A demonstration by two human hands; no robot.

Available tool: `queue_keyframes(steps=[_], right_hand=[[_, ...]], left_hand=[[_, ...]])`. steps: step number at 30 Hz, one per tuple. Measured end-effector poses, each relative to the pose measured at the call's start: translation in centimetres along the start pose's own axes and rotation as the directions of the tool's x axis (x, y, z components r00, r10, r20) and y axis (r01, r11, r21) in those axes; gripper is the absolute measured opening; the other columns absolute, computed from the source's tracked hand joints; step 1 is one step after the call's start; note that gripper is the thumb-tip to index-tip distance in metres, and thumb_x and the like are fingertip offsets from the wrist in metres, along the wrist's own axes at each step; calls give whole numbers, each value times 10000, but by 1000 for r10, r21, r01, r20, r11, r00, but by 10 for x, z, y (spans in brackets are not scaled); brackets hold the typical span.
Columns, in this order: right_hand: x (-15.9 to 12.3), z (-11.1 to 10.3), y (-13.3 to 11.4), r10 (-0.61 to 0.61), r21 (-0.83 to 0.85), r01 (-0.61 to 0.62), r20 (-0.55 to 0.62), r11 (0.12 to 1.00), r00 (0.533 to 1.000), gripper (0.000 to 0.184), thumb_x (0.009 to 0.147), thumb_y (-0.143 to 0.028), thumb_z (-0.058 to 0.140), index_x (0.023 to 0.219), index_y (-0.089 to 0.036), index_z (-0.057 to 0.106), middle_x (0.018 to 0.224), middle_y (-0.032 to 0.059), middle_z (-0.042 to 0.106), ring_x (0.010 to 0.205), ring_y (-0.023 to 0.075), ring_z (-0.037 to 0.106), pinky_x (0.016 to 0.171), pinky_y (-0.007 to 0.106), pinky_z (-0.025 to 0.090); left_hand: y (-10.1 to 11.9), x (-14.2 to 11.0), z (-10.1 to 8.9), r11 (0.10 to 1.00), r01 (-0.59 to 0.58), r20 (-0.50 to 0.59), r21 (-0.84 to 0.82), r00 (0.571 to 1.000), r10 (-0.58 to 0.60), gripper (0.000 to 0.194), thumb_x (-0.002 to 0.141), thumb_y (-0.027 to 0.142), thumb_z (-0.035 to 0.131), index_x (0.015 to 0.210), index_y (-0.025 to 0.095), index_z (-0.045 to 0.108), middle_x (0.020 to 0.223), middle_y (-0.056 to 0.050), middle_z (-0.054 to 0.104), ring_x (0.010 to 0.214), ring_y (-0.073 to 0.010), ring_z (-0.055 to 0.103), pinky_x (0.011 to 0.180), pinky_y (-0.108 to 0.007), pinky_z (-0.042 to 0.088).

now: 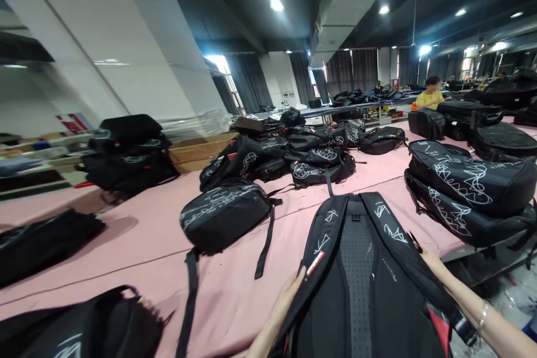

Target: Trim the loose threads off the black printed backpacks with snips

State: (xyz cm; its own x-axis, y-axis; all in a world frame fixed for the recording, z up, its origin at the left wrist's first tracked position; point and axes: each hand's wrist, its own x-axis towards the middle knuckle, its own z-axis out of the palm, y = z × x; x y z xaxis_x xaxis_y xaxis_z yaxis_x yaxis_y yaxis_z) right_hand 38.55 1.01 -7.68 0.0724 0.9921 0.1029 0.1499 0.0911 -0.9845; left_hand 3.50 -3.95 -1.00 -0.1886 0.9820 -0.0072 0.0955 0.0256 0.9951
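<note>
Right in front of me a black backpack point(356, 268) lies with its padded back panel and shoulder straps facing up, white scribbles on the straps. At its left edge is my left hand point(290, 286), closed on the left strap by a red-and-white tag point(315, 263); some of its fingers are hidden under the strap. Just outside the right strap is my right hand point(431, 260), closed around a small dark pointed tool point(415, 241) whose kind I cannot make out. Left of the backpack rests another black backpack point(226, 215) with loose webbing straps.
Pink cloth covers the table point(159, 268). Stacked black backpacks point(470, 179) stand at the right, and a heap of backpacks point(293, 151) lies farther back. A black bag point(84, 324) is at the lower left. A person in yellow point(430, 98) works beyond.
</note>
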Motion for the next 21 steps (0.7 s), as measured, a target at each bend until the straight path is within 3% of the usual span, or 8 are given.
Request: queue_keyframes(steps=[2, 7, 11, 14, 16, 19, 21], right_hand=[[6, -9, -19, -43, 33, 44, -29, 998, 999, 167, 583, -356, 637, 636, -198, 650, 643, 83, 632, 664, 261, 599, 681, 387, 496], [20, -16, -66, -206, 140, 238, -211, 961, 956, 371, 581, -358, 671, 888, -151, 656, 793, 93, 663, 785, 247, 616, 698, 343, 507], [24, 3, -60, -206, 94, 247, -315, 965, 926, 373, 588, -400, 658, 825, -113, 659, 784, 94, 671, 738, 235, 614, 672, 332, 502], [25, 15, -47, -188, 53, 218, -336, 975, 923, 412, 603, -445, 641, 825, -98, 661, 729, 86, 666, 693, 229, 606, 632, 326, 497], [26, 17, -45, -194, 35, 217, -331, 976, 923, 424, 605, -453, 644, 839, -100, 666, 750, 89, 668, 711, 229, 604, 630, 315, 492], [25, 14, -54, -199, 34, 218, -292, 975, 936, 456, 606, -461, 655, 888, -102, 668, 780, 89, 664, 697, 209, 591, 605, 289, 479], [22, 12, -60, -180, 39, 196, -260, 980, 949, 516, 616, -478, 656, 960, -94, 654, 675, 55, 633, 580, 168, 544, 510, 259, 436]], left_hand=[[18, -1, -5, 1000, -8, 0, -4, 1000, 8, 339, 652, 434, 657, 880, 185, 694, 1007, -91, 662, 1037, -266, 570, 917, -395, 436], [43, 10, -11, 956, -284, -50, 76, 956, 289, 484, 694, 438, 617, 1103, 181, 600, 1190, -80, 570, 1211, -252, 427, 1031, -384, 321], [39, 17, 6, 899, -403, -181, 172, 884, 431, 505, 794, 416, 511, 1247, 192, 484, 1299, -86, 479, 1216, -234, 422, 1051, -386, 292], [38, 10, 19, 852, -448, -337, 270, 785, 519, 456, 851, 371, 444, 1273, 197, 450, 1316, -94, 454, 1241, -220, 389, 1057, -381, 286], [42, 3, 24, 798, -505, -412, 329, 683, 603, 410, 861, 326, 446, 1251, 200, 464, 1268, -105, 484, 1209, -216, 422, 1028, -383, 332], [55, -6, 27, 680, -640, -403, 359, 550, 731, 331, 855, 251, 474, 1183, 212, 498, 1145, -99, 531, 1059, -188, 533, 933, -357, 432], [68, -8, 26, 609, -730, -323, 309, 522, 789, 338, 836, 213, 510, 1173, 233, 489, 1080, -77, 535, 949, -158, 579, 846, -318, 487]])
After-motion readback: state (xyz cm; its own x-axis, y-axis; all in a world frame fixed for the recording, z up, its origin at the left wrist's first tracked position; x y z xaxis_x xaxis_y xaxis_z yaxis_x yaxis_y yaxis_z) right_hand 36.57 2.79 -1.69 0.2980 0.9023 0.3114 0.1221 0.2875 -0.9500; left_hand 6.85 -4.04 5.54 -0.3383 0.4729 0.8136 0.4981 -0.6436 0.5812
